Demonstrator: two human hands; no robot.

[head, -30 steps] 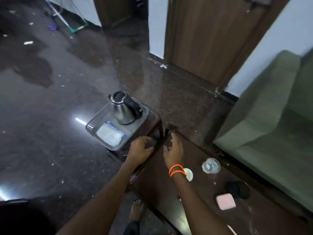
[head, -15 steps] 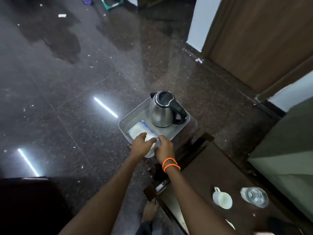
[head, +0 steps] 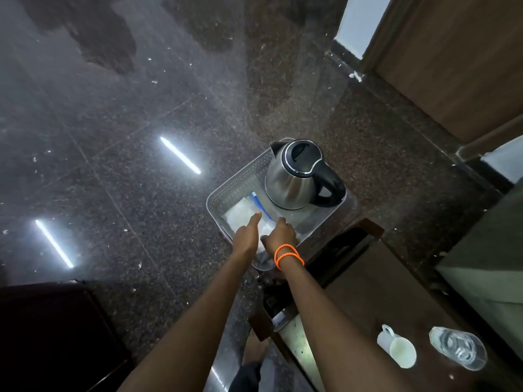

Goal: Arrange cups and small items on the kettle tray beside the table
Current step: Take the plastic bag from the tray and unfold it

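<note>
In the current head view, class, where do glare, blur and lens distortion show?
Head view: two bright streaks glare off the dark floor; the plastic bag in the tray is washed out and soft; the wide lens bends the door edges; the kettle stays fairly sharp.

One kettle (head: 294, 176), one tray (head: 235, 188), one plastic bag (head: 243, 216) (inside the tray). One white cup (head: 397, 348), one glass (head: 457, 350).

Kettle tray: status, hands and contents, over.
Left hand open, fingers straight on the white packet. Right hand curled at the packet, grip unclear. Kettle upright in tray. White cup and glass on the table, not yet loaded.
</note>
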